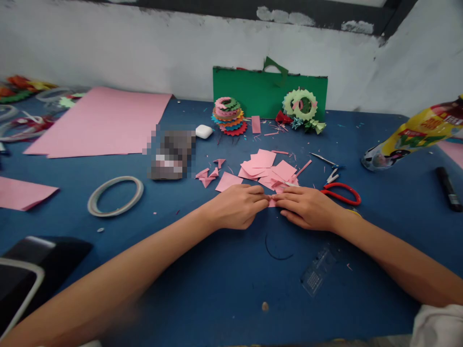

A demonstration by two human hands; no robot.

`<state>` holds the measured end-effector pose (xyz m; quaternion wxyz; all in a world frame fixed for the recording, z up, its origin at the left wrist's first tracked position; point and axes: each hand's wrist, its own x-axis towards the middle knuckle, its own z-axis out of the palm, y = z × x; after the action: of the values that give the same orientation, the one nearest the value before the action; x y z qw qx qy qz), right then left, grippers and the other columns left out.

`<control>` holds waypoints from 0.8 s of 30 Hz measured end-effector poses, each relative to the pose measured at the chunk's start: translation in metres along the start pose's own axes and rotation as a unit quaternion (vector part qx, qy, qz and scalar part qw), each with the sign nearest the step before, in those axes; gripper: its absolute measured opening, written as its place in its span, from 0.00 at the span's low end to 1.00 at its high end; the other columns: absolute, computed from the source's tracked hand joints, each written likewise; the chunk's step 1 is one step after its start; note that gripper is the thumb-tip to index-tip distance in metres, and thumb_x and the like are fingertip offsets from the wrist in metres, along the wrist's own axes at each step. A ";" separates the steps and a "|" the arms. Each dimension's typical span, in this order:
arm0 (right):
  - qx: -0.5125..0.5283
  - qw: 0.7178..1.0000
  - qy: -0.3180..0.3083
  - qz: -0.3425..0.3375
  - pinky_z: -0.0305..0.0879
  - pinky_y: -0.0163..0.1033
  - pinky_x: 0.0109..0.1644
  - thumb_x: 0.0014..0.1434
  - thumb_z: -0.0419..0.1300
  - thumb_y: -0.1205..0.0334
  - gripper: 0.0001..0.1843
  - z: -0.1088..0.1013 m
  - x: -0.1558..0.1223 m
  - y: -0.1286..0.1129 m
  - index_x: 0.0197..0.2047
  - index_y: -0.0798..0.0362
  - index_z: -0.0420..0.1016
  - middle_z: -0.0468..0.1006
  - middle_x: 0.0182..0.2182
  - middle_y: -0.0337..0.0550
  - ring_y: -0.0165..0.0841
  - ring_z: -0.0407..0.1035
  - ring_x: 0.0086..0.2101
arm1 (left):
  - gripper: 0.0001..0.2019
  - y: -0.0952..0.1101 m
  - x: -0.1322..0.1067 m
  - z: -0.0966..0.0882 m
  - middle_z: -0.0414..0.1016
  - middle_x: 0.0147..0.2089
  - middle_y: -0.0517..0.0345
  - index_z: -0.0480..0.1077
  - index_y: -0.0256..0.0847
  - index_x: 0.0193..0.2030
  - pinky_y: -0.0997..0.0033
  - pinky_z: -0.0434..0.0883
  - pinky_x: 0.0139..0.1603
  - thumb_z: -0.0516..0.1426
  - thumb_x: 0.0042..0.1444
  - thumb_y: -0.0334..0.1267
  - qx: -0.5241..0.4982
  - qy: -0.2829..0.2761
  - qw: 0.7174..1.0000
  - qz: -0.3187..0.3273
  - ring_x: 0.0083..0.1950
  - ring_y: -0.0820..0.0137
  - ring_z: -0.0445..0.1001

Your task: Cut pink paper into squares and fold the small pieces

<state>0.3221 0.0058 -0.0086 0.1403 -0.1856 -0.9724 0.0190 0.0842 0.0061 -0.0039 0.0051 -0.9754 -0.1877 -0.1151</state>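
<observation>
My left hand (pixel 238 205) and my right hand (pixel 307 207) meet on the blue table (pixel 217 270), fingers pressed together on a small pink paper piece (pixel 272 202) between them. Most of that piece is hidden by my fingertips. Just beyond my hands lies a pile of pink paper squares (pixel 267 169), with several small folded pink triangles (pixel 210 174) to its left. Red-handled scissors (pixel 342 193) lie right beside my right hand.
A large pink sheet (pixel 104 120) lies at the back left, a tape ring (pixel 115 195) on the left. Stacked paper wreaths (pixel 228 115) and a green board (pixel 260 91) stand at the wall. A yellow bottle (pixel 412 137), black marker (pixel 448 188), clear ruler (pixel 318 272) and white eraser (pixel 204 131) lie around.
</observation>
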 end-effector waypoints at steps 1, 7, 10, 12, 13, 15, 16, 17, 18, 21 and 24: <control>-0.010 1.000 -0.001 0.010 0.63 0.45 0.54 0.64 0.49 0.62 0.16 -0.001 0.001 -0.002 0.49 0.59 0.72 0.74 0.48 0.47 0.38 0.65 0.48 | 0.15 0.001 0.001 -0.001 0.75 0.41 0.46 0.69 0.32 0.45 0.66 0.72 0.41 0.47 0.53 0.27 0.001 -0.006 1.000 -0.011 0.45 0.63 0.72; -0.046 0.996 0.009 0.076 0.58 0.44 0.43 0.66 0.46 0.59 0.16 -0.007 -0.002 -0.004 0.43 0.55 0.74 0.77 0.37 0.47 0.39 0.65 0.43 | 0.14 0.001 0.001 -0.007 0.71 0.31 0.50 0.71 0.36 0.40 0.65 0.70 0.37 0.49 0.48 0.28 -0.012 -0.002 0.996 -0.083 0.35 0.64 0.71; -0.038 0.996 0.007 0.082 0.56 0.43 0.43 0.67 0.45 0.57 0.18 -0.010 -0.004 -0.002 0.41 0.56 0.74 0.77 0.34 0.47 0.38 0.65 0.41 | 0.14 -0.001 0.000 -0.012 0.71 0.31 0.53 0.72 0.38 0.39 0.66 0.69 0.36 0.51 0.45 0.28 -0.038 0.003 0.991 -0.129 0.33 0.65 0.71; -0.032 0.996 0.014 0.080 0.55 0.42 0.43 0.67 0.45 0.56 0.19 -0.010 -0.003 -0.001 0.40 0.56 0.74 0.77 0.34 0.47 0.37 0.66 0.40 | 0.14 -0.001 0.000 -0.015 0.71 0.31 0.54 0.72 0.39 0.37 0.66 0.68 0.36 0.51 0.44 0.28 -0.044 -0.001 0.989 -0.140 0.32 0.65 0.72; -0.028 0.996 0.020 0.079 0.55 0.42 0.44 0.67 0.46 0.56 0.19 -0.009 -0.003 -0.001 0.40 0.56 0.74 0.77 0.34 0.47 0.37 0.66 0.40 | 0.13 -0.001 0.000 -0.016 0.72 0.31 0.54 0.73 0.40 0.36 0.66 0.68 0.37 0.52 0.45 0.28 -0.044 -0.004 0.988 -0.145 0.33 0.65 0.72; -0.020 0.996 0.032 0.083 0.55 0.41 0.44 0.66 0.47 0.54 0.19 -0.006 -0.003 -0.001 0.39 0.56 0.74 0.77 0.34 0.47 0.36 0.67 0.39 | 0.11 -0.001 0.001 -0.017 0.72 0.30 0.54 0.72 0.40 0.37 0.64 0.68 0.39 0.52 0.48 0.30 -0.040 -0.003 0.986 -0.164 0.33 0.65 0.72; -0.016 0.995 0.037 0.087 0.55 0.41 0.44 0.65 0.48 0.52 0.19 -0.004 -0.003 -0.001 0.39 0.56 0.74 0.77 0.34 0.47 0.36 0.67 0.39 | 0.10 0.000 0.001 -0.016 0.73 0.31 0.54 0.72 0.39 0.38 0.63 0.68 0.40 0.52 0.50 0.32 -0.037 0.001 0.983 -0.178 0.34 0.64 0.72; -0.012 0.995 0.040 0.090 0.56 0.41 0.44 0.64 0.50 0.50 0.19 -0.002 -0.003 -0.002 0.39 0.56 0.74 0.77 0.34 0.46 0.36 0.67 0.39 | 0.10 0.001 0.002 -0.014 0.73 0.31 0.54 0.72 0.39 0.40 0.63 0.68 0.41 0.52 0.53 0.34 -0.036 0.006 0.981 -0.193 0.36 0.63 0.73; -0.011 0.995 0.043 0.089 0.56 0.41 0.44 0.63 0.51 0.48 0.20 0.000 -0.003 -0.002 0.39 0.56 0.74 0.77 0.35 0.46 0.36 0.67 0.39 | 0.10 0.002 0.003 -0.012 0.74 0.33 0.53 0.71 0.39 0.42 0.62 0.68 0.41 0.52 0.55 0.36 -0.037 0.012 0.978 -0.206 0.38 0.63 0.73; -0.024 0.997 0.052 0.060 0.56 0.41 0.46 0.62 0.53 0.48 0.18 0.005 -0.004 -0.001 0.41 0.54 0.74 0.76 0.41 0.45 0.36 0.67 0.42 | 0.13 0.005 0.006 -0.004 0.74 0.40 0.51 0.70 0.38 0.44 0.62 0.68 0.43 0.54 0.57 0.43 -0.051 0.024 0.974 -0.220 0.43 0.61 0.72; -0.032 0.997 0.067 0.020 0.56 0.43 0.49 0.63 0.53 0.51 0.15 0.007 -0.005 0.001 0.42 0.51 0.75 0.76 0.44 0.43 0.36 0.66 0.46 | 0.12 0.008 0.009 0.000 0.74 0.42 0.51 0.70 0.38 0.41 0.62 0.67 0.44 0.58 0.55 0.44 -0.073 0.026 0.970 -0.231 0.44 0.61 0.71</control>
<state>0.3251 0.0049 -0.0166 0.1990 -0.2105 -0.9569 -0.0222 0.0951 0.0023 -0.0017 -0.0877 -0.9001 -0.3987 -0.1521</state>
